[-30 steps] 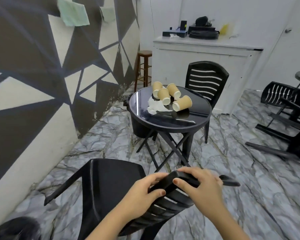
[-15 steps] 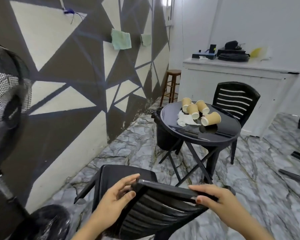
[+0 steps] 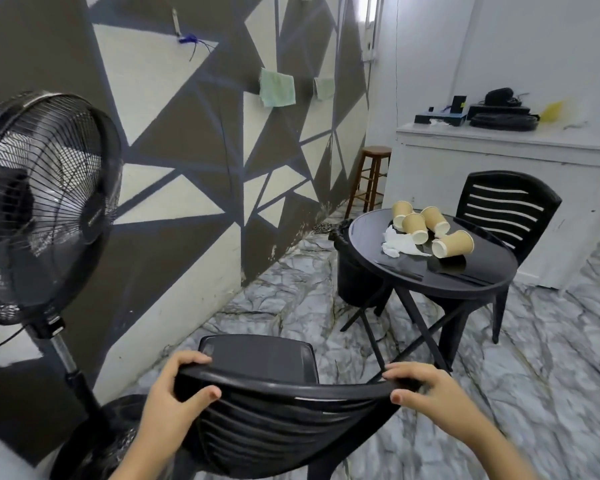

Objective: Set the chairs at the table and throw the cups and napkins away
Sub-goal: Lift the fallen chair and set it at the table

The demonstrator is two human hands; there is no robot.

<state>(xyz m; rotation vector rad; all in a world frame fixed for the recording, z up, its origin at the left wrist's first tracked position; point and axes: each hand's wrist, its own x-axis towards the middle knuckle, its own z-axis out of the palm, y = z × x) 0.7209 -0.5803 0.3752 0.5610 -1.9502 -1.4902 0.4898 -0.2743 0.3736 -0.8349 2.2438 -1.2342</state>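
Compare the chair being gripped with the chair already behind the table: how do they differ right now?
The near chair is gripped at its top rail by the left hand and right hand; the far chair is untouched. The near chair stands apart from the table, showing its backrest's rear; the far chair sits tucked against the table's far side, facing the camera. Both are black plastic with slatted backs.

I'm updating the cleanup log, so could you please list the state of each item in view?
Near chair: upright, gripped by left hand and right hand.
Far chair: upright at the table.
Cups: four, tipped over on the table.
Napkin: crumpled beside the cups.
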